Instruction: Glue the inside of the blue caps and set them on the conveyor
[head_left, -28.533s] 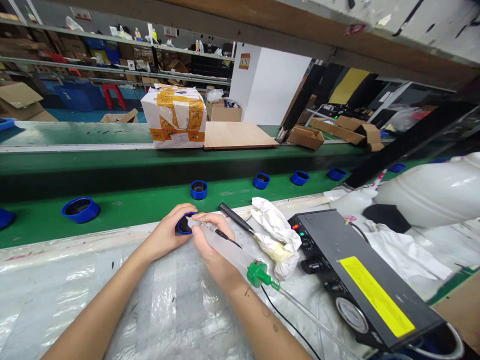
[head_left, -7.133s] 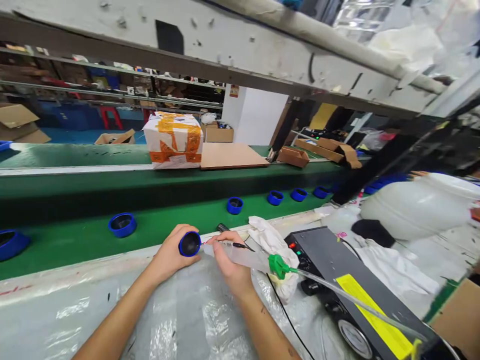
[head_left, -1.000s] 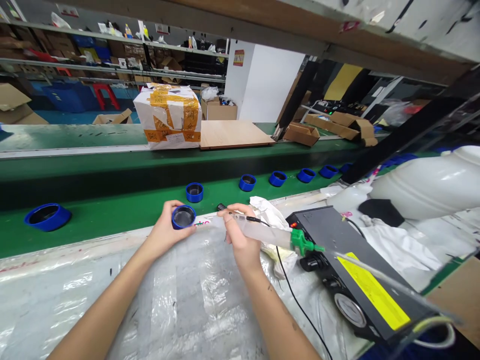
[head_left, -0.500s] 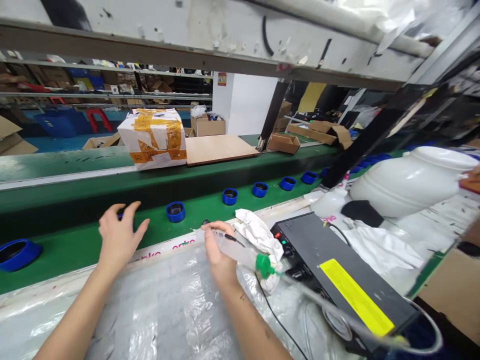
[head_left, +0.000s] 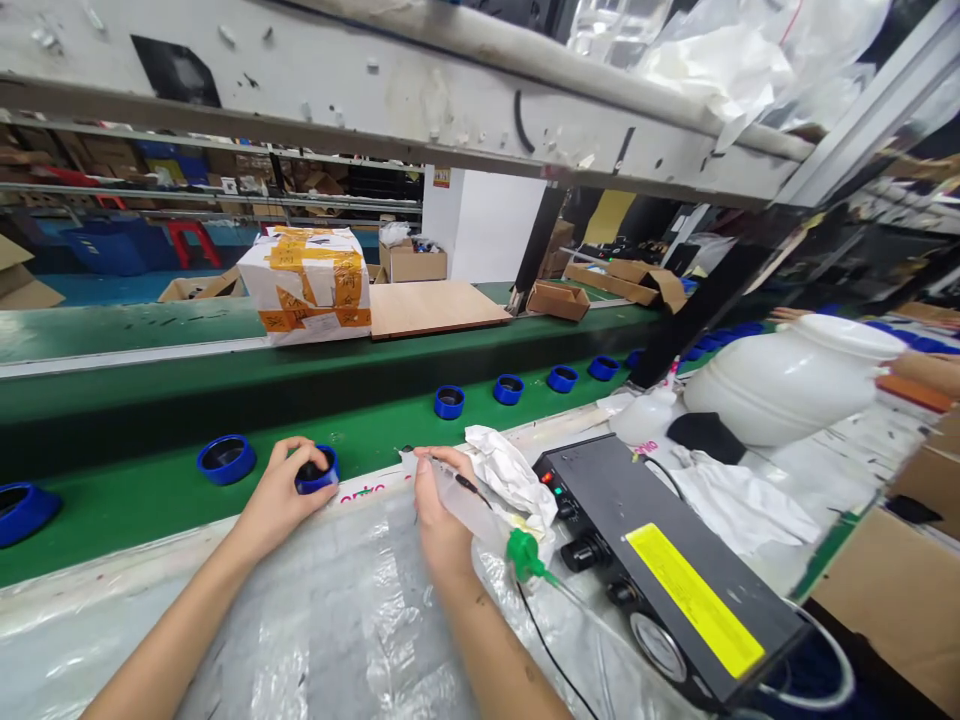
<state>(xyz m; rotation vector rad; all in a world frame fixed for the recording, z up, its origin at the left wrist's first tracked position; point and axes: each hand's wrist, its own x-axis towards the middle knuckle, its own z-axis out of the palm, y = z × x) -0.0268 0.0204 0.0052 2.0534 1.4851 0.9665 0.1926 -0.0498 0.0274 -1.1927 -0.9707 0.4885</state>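
"Live at the belt: what's the left hand (head_left: 279, 490) doing?"

"Grip closed on a blue plastic cap (head_left: 318, 472), just over the green belt (head_left: 135, 510). It looks light and stiff; take it by the rim."

"Right hand (head_left: 439, 500)?"

"Grip pinching a clear syringe (head_left: 472, 515): light, slippery, so hold the barrel. The pink lettering (head_left: 365, 490) is too small to read; the yellow label (head_left: 690, 600) shows no readable words."

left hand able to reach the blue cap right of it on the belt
Probably yes, once it sets down the cap it holds: only green conveyor belt lies between the left hand and that blue cap.
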